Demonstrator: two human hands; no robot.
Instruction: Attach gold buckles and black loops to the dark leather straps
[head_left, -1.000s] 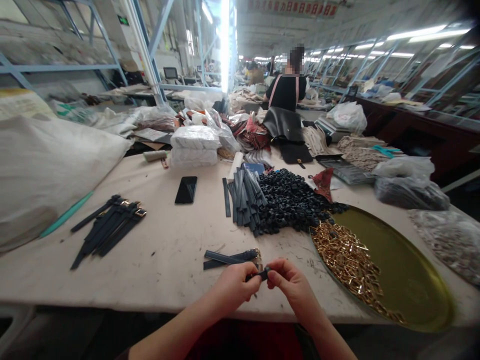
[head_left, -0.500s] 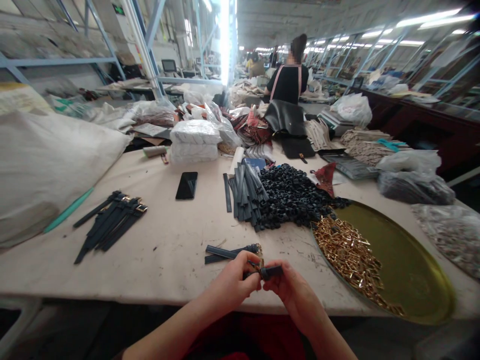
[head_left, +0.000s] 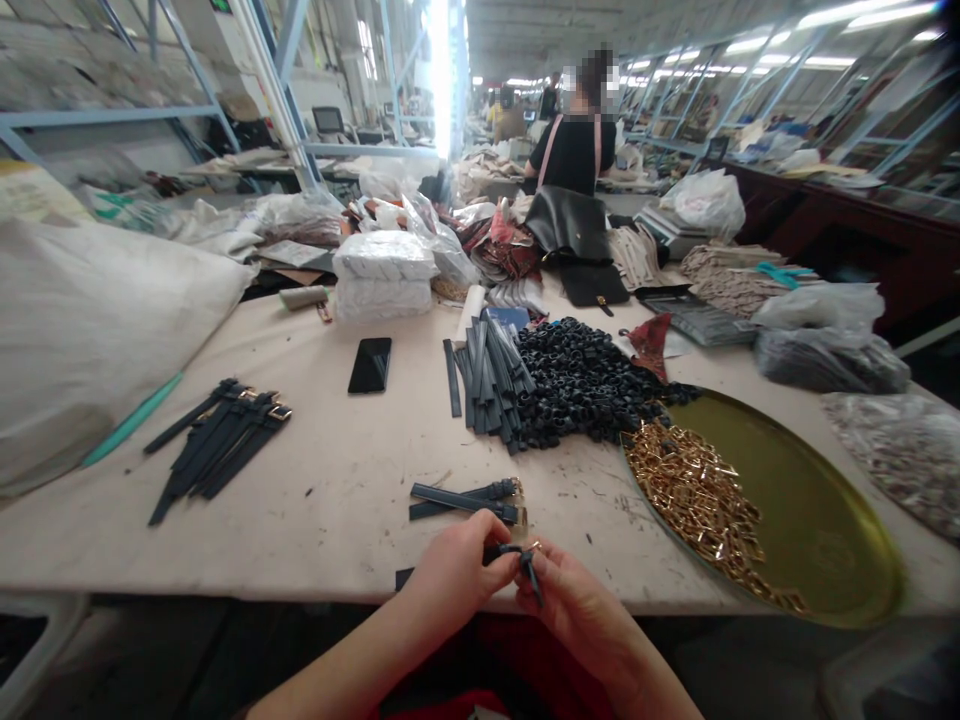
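Near the table's front edge, my left hand [head_left: 469, 560] pinches a dark leather strap [head_left: 531, 572]. One end of that strap pokes out left of my wrist. My right hand [head_left: 566, 590] is closed on the strap's other end, which is bent downward beside a small gold buckle [head_left: 534, 546]. Fingers partly hide where the buckle and strap meet. Just beyond my hands, two buckled straps [head_left: 457, 500] lie crossed on the table. A fan of buckled straps [head_left: 225, 440] rests farther left.
Plain straps [head_left: 491, 380] lie beside a heap of small black loops [head_left: 585, 385]. Gold buckles [head_left: 694, 500] fill part of a round brass-coloured tray [head_left: 817, 530] on the right. A phone [head_left: 370, 366] lies mid-table. Wrapped packs [head_left: 384, 275] stand behind; a person [head_left: 574, 150] is beyond.
The strap end at my right hand, earlier pointing right, now bends downward. The gold buckle shows between my hands, and the strap's far end has appeared left of my left wrist.
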